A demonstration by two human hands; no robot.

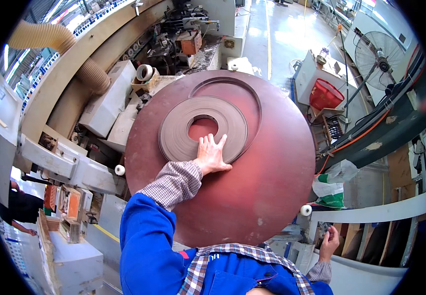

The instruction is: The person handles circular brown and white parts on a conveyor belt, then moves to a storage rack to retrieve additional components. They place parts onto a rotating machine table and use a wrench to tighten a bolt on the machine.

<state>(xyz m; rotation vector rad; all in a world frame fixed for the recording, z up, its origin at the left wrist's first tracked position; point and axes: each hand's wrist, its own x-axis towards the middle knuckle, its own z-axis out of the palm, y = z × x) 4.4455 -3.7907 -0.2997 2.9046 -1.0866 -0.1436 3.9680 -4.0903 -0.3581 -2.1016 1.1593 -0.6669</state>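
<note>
A wide coil of thin grey-brown edge banding (176, 125) lies flat on a large round red-brown turntable (282, 142), left of its middle. Through the coil's round hole the red surface shows. My left hand (212, 154) rests on the near right part of the coil, fingers spread, reaching from its hole to its outer edge. Out at the lower right, my right hand (329, 244) is raised beside a slotted rack (380, 241), off the turntable. Its fingers are loosely bent and apart, with nothing visible in them.
A ring-shaped recess (255, 98) marks the turntable behind the coil. White rollers (306, 210) stand at its rim. On the left runs a machine with a ribbed hose (95, 76). To the right are a red bucket (326, 94), a fan (380, 61) and a green-white bag (329, 191). Another person's arm (23, 228) shows far left.
</note>
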